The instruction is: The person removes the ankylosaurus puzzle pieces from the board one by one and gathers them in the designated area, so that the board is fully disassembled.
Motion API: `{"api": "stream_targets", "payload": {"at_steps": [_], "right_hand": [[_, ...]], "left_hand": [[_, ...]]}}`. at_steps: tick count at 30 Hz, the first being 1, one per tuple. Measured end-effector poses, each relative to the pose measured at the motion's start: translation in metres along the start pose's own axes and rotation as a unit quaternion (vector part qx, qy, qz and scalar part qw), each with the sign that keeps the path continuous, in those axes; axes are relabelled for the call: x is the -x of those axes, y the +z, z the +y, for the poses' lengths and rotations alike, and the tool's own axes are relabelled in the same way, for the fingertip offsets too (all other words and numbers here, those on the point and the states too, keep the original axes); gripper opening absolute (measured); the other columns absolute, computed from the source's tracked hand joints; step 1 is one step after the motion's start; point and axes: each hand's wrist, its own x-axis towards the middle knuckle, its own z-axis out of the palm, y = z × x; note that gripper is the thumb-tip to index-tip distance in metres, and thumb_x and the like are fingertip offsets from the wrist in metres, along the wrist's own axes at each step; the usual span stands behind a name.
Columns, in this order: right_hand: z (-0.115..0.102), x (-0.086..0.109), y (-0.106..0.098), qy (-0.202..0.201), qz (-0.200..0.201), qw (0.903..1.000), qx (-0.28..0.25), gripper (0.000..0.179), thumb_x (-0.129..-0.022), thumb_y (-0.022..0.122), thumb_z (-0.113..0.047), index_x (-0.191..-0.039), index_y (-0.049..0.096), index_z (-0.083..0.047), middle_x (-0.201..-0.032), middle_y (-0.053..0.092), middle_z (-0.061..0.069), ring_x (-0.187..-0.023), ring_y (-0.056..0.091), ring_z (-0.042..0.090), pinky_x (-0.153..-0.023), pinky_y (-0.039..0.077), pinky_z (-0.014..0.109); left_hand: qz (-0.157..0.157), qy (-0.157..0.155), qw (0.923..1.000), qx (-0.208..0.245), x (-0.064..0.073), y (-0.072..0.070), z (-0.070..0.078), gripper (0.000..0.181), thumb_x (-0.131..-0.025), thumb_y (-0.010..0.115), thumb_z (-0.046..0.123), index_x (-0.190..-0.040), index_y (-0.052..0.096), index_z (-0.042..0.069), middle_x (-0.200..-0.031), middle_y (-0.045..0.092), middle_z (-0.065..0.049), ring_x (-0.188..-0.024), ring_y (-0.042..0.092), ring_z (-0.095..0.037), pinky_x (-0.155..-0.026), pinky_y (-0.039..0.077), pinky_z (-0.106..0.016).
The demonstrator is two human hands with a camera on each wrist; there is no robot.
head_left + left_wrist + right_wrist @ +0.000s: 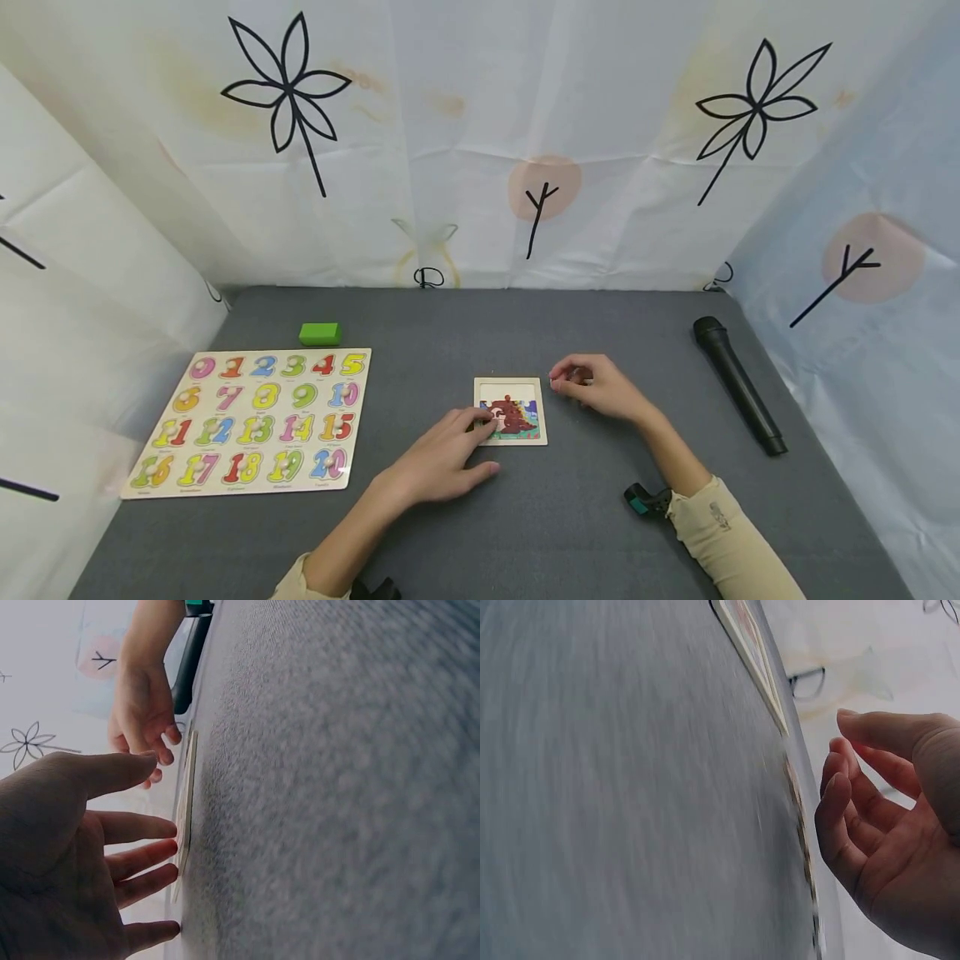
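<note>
A small square picture puzzle (509, 385) with a pale wooden frame lies flat on the grey table, showing a reddish-brown figure over a colourful ground. My left hand (447, 457) reaches over its left side, and its fingertips rest on the picture. In the left wrist view those fingers (142, 859) are spread and fairly straight, with the thumb held apart from them. Just right of the frame, my right hand (597, 387) hovers with loosely bent fingers. The right wrist view shows a gap between its thumb (885, 731) and fingers, with nothing held there.
A wooden number board (247, 421) with coloured pieces from 0 to 20 lies at the left. Behind it sits a green block (320, 334). A black microphone (738, 385) lies along the right side. White printed cloth (465, 108) walls the table at the back and sides.
</note>
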Motion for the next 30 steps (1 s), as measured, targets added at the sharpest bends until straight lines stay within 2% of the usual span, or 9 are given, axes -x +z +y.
{"api": "stream_targets", "payload": {"at_steps": [5, 7, 13, 19, 26, 30], "right_hand": [[-0.015, -0.009, 0.02, -0.013, -0.032, 0.9993, -0.015, 0.018, -0.104, 0.073, -0.01, -0.115, 0.075, 0.003, -0.099, 0.076, 0.02, -0.074, 0.066, 0.024, -0.06, 0.057, 0.03], [-0.021, -0.014, 0.027, -0.019, -0.047, 0.9985, -0.02, 0.019, -0.104, 0.072, -0.011, -0.116, 0.075, 0.004, -0.1, 0.077, 0.021, -0.075, 0.068, 0.026, -0.061, 0.058, 0.031], [-0.031, -0.029, 0.049, -0.027, -0.076, 0.9966, -0.016, 0.019, -0.104, 0.072, -0.013, -0.118, 0.077, 0.0, -0.104, 0.079, 0.017, -0.075, 0.067, 0.017, -0.063, 0.055, 0.025], [-0.032, -0.042, 0.065, -0.029, -0.093, 0.9952, -0.004, 0.019, -0.102, 0.074, -0.014, -0.117, 0.079, -0.004, -0.102, 0.079, 0.012, -0.08, 0.067, 0.01, -0.072, 0.054, 0.023], [-0.032, -0.052, 0.073, -0.03, -0.105, 0.9935, 0.032, 0.017, -0.101, 0.077, -0.018, -0.112, 0.081, -0.007, -0.091, 0.08, 0.008, -0.066, 0.06, 0.003, -0.064, 0.05, 0.022], [-0.034, -0.054, 0.074, -0.017, -0.105, 0.9925, 0.059, 0.013, -0.1, 0.078, -0.02, -0.108, 0.084, -0.011, -0.087, 0.079, 0.002, -0.065, 0.061, 0.003, -0.065, 0.051, 0.022]], "left_hand": [[-0.015, -0.007, 0.9999, -0.001, 0.003, -0.002, -0.002, 0.067, -0.105, 0.07, 0.042, -0.159, 0.055, 0.005, -0.161, 0.052, -0.008, -0.147, 0.049, -0.029, -0.124, 0.045, -0.051], [-0.022, -0.004, 0.9997, -0.006, 0.004, -0.003, -0.002, 0.068, -0.105, 0.071, 0.042, -0.159, 0.054, 0.006, -0.161, 0.051, -0.009, -0.146, 0.05, -0.029, -0.123, 0.046, -0.051], [-0.046, 0.005, 0.9989, -0.005, 0.009, -0.007, -0.001, 0.07, -0.105, 0.07, 0.042, -0.162, 0.051, 0.007, -0.164, 0.048, -0.011, -0.148, 0.049, -0.031, -0.123, 0.045, -0.054], [-0.054, 0.014, 0.9984, 0.002, 0.011, -0.009, -0.001, 0.071, -0.105, 0.07, 0.042, -0.163, 0.049, 0.006, -0.164, 0.047, -0.011, -0.149, 0.047, -0.031, -0.124, 0.044, -0.054], [-0.066, 0.013, 0.9977, 0.012, 0.01, -0.01, -0.004, 0.071, -0.106, 0.069, 0.042, -0.164, 0.048, 0.007, -0.166, 0.045, -0.01, -0.151, 0.045, -0.031, -0.125, 0.043, -0.054], [-0.07, 0.014, 0.9974, 0.009, 0.01, -0.011, -0.005, 0.071, -0.106, 0.068, 0.042, -0.164, 0.048, 0.007, -0.166, 0.045, -0.009, -0.151, 0.045, -0.031, -0.125, 0.042, -0.054]]}}
